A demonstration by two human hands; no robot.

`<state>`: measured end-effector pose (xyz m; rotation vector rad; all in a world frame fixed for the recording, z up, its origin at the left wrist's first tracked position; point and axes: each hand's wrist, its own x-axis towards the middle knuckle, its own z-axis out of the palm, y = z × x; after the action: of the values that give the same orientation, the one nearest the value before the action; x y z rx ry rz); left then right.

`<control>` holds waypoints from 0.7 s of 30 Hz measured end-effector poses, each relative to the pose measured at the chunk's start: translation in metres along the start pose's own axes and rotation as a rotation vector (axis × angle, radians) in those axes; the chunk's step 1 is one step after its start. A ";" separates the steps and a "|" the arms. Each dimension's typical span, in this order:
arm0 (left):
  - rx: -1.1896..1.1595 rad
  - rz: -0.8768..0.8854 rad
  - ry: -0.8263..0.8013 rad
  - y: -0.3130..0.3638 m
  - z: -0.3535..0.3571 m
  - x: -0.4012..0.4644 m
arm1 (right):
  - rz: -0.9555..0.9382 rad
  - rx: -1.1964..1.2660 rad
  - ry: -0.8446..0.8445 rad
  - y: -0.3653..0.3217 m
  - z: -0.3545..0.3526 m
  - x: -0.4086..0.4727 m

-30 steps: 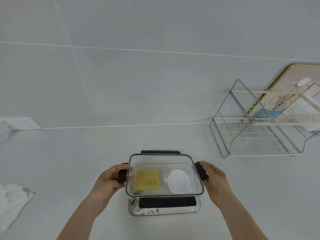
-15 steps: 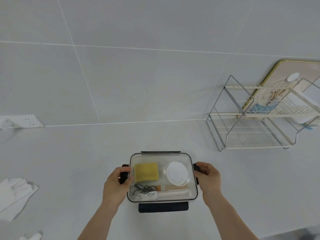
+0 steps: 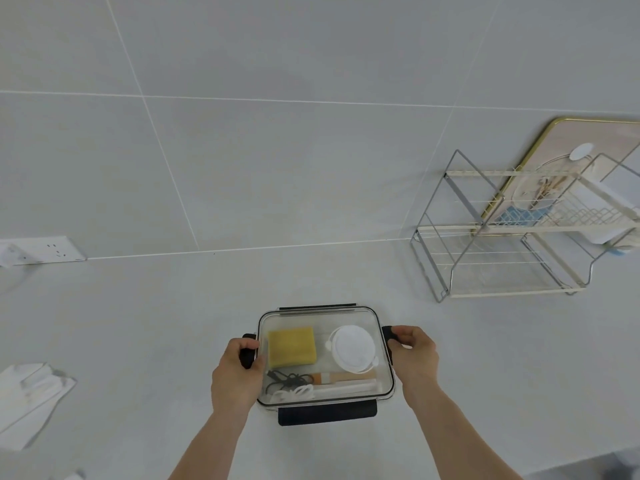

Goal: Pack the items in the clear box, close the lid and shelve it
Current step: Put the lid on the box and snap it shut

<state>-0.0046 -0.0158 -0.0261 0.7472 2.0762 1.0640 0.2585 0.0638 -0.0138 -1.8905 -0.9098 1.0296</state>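
The clear box [image 3: 353, 318] sits on the white counter near me, with its clear lid resting on top. Through the lid I see a yellow sponge [image 3: 292, 346], a round white container [image 3: 352, 348], a brush with a wooden handle [image 3: 346, 377] and black and white cords [image 3: 289, 384]. My left hand [image 3: 237, 372] grips the black clasp on the box's left side. At the right side, my right hand [image 3: 414, 355] holds the other black clasp. The front clasp [image 3: 327, 413] sticks out flat toward me.
A two-tier wire shelf rack [image 3: 502, 230] stands at the back right, against a gold-framed board [image 3: 588, 140]. A wall socket [image 3: 52, 249] is at the left. White cloth-like items [image 3: 27, 400] lie at the left counter edge.
The lid has come down from a raised, offset position and now sits squarely on the box. Both hands stayed on the side clasps.
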 end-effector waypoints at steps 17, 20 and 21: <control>-0.065 -0.007 -0.008 -0.017 0.000 -0.006 | 0.124 0.048 -0.092 0.020 -0.009 0.015; -0.068 -0.005 -0.018 -0.020 0.001 -0.004 | 0.112 -0.024 -0.113 0.021 -0.008 0.014; -0.064 -0.009 -0.030 -0.019 0.001 -0.003 | 0.092 -0.065 -0.101 0.020 -0.009 0.012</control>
<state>-0.0050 -0.0273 -0.0422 0.7168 2.0092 1.1019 0.2758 0.0628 -0.0323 -1.9647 -0.9317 1.1725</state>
